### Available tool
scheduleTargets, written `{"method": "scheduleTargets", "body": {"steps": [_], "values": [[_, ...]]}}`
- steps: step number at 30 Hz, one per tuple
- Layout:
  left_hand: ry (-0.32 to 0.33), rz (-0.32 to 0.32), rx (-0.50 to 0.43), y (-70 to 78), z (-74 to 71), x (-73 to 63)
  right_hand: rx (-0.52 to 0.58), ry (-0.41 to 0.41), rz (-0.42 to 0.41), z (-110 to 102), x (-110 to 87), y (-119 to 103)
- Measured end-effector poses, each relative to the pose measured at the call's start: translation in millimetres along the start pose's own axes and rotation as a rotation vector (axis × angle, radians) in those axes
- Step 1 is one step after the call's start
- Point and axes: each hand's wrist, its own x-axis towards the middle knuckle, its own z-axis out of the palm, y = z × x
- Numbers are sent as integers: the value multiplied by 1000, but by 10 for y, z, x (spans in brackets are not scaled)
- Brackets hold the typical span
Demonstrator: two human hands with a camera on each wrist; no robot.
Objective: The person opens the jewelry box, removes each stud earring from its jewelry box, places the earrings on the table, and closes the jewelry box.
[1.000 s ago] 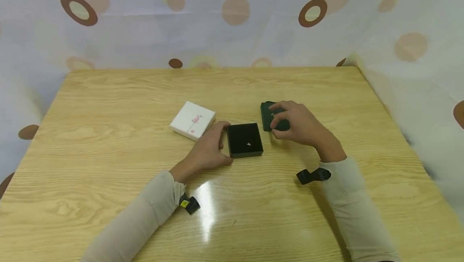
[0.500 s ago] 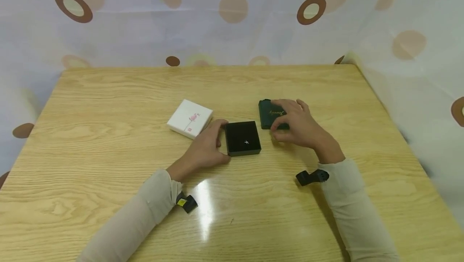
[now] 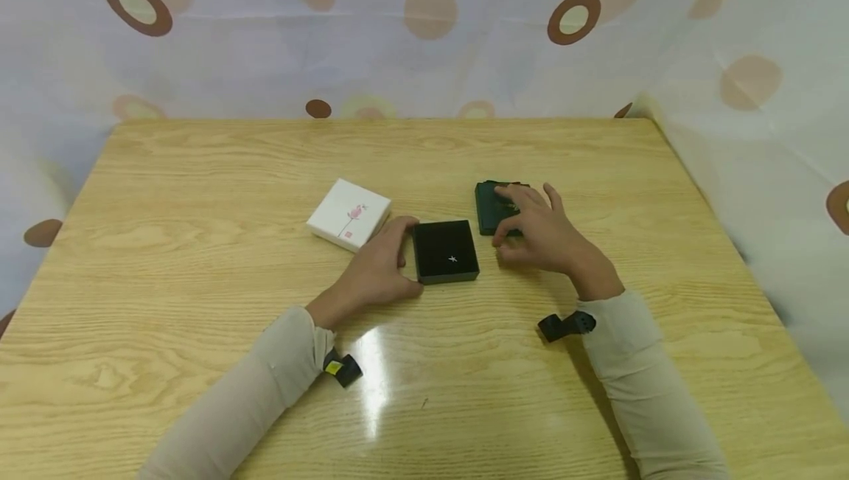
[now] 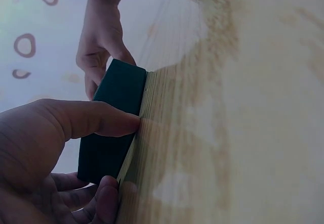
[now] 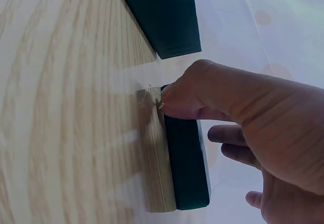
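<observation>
An open jewelry box [image 3: 434, 244] with a black lining and dark green sides lies on the table. A small silver star-shaped piece [image 3: 453, 259] sits in its lower right part. My left hand [image 3: 378, 266] grips the box at its left corners, thumb along the near side [image 4: 109, 123]. To the right, my right hand [image 3: 540, 237] pinches a tiny silvery piece of jewelry [image 5: 161, 105] between thumb and forefinger, low over the table. Just behind that hand lies a dark green lid [image 3: 489, 207] with gold lettering, partly covered by the fingers.
A white box [image 3: 348, 214] with a pink flower print stands to the left, close behind my left hand. The wooden table [image 3: 265, 163] reaches back to a patterned cloth backdrop [image 3: 371, 45]. Camera straps [image 3: 564, 325] sit on both wrists.
My right hand has lowered and shifted slightly toward the near side of the green lid, its little finger lifting. The left hand and the box stay in place; the view has shifted slightly.
</observation>
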Motion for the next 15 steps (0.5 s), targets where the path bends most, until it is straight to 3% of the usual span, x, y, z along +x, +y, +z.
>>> {"method": "scheduleTargets", "body": {"steps": [8, 15], "values": [[-3, 2, 11, -15, 6, 2, -5, -5, 13, -3, -5, -29], [-4, -2, 21, -17, 10, 16, -1, 97, -37, -70, -34, -153]]}}
